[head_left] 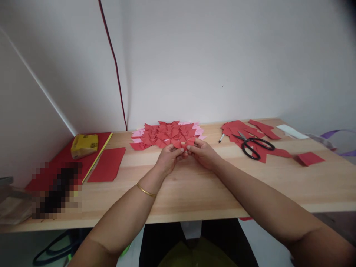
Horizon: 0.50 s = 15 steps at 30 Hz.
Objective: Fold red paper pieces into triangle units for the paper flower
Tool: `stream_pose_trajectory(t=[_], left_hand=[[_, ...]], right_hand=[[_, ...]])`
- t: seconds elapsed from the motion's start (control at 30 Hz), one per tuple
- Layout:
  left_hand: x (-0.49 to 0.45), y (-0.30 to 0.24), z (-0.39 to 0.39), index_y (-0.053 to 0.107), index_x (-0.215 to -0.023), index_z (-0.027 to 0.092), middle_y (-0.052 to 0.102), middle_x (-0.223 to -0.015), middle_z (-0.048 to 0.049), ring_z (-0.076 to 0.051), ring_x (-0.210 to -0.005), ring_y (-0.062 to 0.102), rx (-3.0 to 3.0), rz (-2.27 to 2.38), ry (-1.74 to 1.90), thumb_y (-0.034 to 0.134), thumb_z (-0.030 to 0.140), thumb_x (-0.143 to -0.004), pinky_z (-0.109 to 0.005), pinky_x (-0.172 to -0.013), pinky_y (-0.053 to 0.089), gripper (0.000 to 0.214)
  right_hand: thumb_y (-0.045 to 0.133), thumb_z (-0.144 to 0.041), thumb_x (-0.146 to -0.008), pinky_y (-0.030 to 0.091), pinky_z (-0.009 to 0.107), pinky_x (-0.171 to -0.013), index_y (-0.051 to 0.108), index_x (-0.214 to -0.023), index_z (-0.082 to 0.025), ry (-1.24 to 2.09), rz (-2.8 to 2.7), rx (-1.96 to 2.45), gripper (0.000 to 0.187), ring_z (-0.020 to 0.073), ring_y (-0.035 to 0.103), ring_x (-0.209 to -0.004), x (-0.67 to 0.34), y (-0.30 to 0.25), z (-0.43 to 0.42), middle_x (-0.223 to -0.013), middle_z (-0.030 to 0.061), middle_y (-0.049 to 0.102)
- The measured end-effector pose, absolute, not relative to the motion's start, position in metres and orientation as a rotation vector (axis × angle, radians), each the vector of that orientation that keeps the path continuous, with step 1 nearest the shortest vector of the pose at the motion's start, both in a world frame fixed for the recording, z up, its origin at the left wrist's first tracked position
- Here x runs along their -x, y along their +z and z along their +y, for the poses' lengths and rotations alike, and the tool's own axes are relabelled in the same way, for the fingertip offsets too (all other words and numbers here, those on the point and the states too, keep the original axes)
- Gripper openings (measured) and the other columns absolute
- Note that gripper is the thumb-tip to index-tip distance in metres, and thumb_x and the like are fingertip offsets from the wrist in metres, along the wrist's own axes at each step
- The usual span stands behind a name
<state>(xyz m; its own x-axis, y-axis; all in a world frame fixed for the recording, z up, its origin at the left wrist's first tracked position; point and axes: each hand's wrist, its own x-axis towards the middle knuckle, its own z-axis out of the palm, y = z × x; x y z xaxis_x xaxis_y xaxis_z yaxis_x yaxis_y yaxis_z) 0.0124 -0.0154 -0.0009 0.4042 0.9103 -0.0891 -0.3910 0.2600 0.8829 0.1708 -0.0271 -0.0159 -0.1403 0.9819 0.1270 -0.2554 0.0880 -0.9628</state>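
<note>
My left hand (169, 158) and my right hand (204, 152) meet over the middle of the wooden table (194, 185). Both pinch a small folded red paper piece (183, 144) between their fingertips. Just behind them lies a pile of folded red and pink paper pieces (167, 134), spread out flat. A gold bangle (146, 191) sits on my left wrist.
Black scissors (253, 145) lie on a heap of red paper scraps (250, 129) at the right, with a pen (221, 138) beside them. A folded red piece (309, 158) lies further right. Red paper sheets (107, 165) and a yellow packet (84, 145) are at the left.
</note>
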Motion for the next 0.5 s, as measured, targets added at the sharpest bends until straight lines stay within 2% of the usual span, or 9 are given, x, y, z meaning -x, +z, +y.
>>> stream_pose_trajectory(t=[0.23, 0.5], left_hand=[[-0.0153, -0.0026, -0.0163, 0.066, -0.08, 0.011, 0.068, -0.07, -0.0035, -0.012, -0.063, 0.061, -0.994, 0.71, 1.01, 0.075, 0.021, -0.06, -0.027, -0.067, 0.049, 0.024], [-0.0175, -0.0059, -0.0158, 0.065, -0.078, 0.012, 0.067, -0.068, -0.0021, -0.011, -0.062, 0.061, -0.993, 0.722, 1.035, 0.078, 0.021, -0.057, -0.027, -0.067, 0.049, 0.025]], right_hand=[[0.068, -0.035, -0.074, 0.039, 0.027, -0.064, 0.061, -0.089, -0.019, 1.288, -1.269, 0.912, 0.024, 0.0113, 0.048, -0.063, -0.1722, -0.0183, -0.0257, -0.071, -0.0013, 0.057], [0.065, -0.032, -0.074, 0.035, 0.026, -0.062, 0.059, -0.078, -0.018, 1.258, -1.259, 0.951, 0.016, 0.0105, 0.044, -0.061, -0.1723, -0.0168, -0.0253, -0.064, -0.0039, 0.051]])
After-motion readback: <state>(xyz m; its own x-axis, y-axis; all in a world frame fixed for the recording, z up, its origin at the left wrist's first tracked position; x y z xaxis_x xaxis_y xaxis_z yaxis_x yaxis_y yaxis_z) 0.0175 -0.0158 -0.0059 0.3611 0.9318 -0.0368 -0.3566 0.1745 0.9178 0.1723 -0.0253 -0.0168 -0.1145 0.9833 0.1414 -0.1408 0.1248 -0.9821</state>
